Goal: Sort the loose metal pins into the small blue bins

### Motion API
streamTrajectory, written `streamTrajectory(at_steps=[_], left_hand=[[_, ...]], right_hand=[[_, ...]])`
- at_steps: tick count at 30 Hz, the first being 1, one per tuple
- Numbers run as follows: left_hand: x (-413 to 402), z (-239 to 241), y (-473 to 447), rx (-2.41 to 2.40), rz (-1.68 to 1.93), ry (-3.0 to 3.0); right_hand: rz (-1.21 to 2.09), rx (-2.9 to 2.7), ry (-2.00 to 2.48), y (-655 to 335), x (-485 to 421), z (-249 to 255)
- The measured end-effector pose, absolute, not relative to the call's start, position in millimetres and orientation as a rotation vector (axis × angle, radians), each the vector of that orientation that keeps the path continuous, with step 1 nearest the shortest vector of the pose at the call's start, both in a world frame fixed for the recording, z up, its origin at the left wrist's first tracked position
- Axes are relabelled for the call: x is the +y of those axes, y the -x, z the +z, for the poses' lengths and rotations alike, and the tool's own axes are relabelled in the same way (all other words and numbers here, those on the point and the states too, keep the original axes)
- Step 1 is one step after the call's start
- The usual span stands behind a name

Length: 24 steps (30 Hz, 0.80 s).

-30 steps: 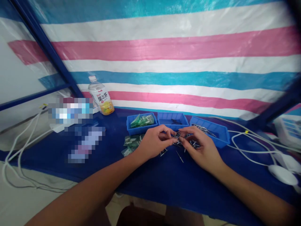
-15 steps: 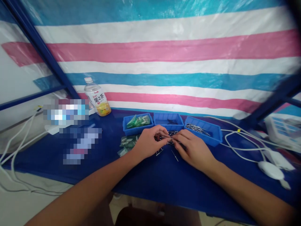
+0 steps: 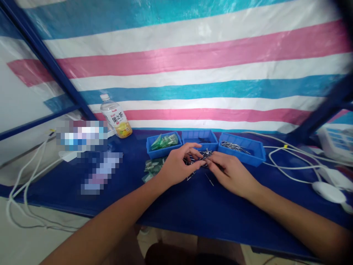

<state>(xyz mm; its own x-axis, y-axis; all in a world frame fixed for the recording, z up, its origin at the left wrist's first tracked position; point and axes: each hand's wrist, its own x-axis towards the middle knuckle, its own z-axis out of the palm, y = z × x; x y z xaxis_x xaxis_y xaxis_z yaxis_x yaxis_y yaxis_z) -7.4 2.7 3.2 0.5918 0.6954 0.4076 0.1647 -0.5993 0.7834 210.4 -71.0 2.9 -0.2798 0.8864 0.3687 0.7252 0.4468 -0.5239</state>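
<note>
My left hand (image 3: pixel 179 163) hovers over a pile of thin metal pins (image 3: pixel 190 162), its fingers curved and spread away from the thumb. The thumb tip comes close to the fingertips of my right hand (image 3: pixel 231 171). That right hand is pinched closed, and a small metal piece (image 3: pixel 207 151) shows at its fingertips, too small to make out fully. One loose pin (image 3: pixel 209 179) lies on the blue table just in front of the pile. Small clear bags (image 3: pixel 154 165) with pieces inside lie left of the pile, partly behind my left hand.
Behind the hands stand three blue bins: one with green bags (image 3: pixel 165 141), one with a few dark pieces (image 3: pixel 204 140), one with metal pins (image 3: pixel 234 147). A drink bottle (image 3: pixel 117 117) stands back left. White cables (image 3: pixel 289 176) and a white device (image 3: pixel 328 192) lie right.
My left fingers have spread apart from the thumb. The right hand stays pinched, close to the left thumb. The whole view has tilted and shifted slightly.
</note>
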Motion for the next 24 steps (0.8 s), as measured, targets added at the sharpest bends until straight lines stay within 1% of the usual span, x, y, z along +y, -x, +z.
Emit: streamTrajectory(at_steps=[3, 5, 8, 10, 13, 17, 24], left_hand=[[6.0, 1.8, 9.5, 0.729, 0.928, -2.251], [7.8, -1.2, 11.1, 0.685, 0.847, -2.404], [8.9, -6.4, 12.8, 0.589, 0.729, -2.583], [9.2, -8.7, 13.3, 0.566, 0.664, -2.658], [10.8, -10.5, 13.4, 0.587, 0.604, -2.709], [14.2, -12.2, 12.8, 0.621, 0.581, -2.713], [12.0, -7.8, 10.3, 0.721, 0.715, -2.587]], right_hand=[[0.652, -1.692, 1.389, -218.4, -67.4, 2.9], [0.865, -1.357, 1.364, -222.6, -63.8, 1.4], [1.021, -0.988, 1.24, -223.5, -59.6, 1.2], [1.067, -0.901, 1.215, -221.8, -58.7, 2.4], [1.081, -0.965, 1.238, -219.5, -60.4, 2.9], [0.989, -1.212, 1.295, -218.0, -66.0, 2.1], [0.834, -1.428, 1.329, -216.2, -73.9, 5.5]])
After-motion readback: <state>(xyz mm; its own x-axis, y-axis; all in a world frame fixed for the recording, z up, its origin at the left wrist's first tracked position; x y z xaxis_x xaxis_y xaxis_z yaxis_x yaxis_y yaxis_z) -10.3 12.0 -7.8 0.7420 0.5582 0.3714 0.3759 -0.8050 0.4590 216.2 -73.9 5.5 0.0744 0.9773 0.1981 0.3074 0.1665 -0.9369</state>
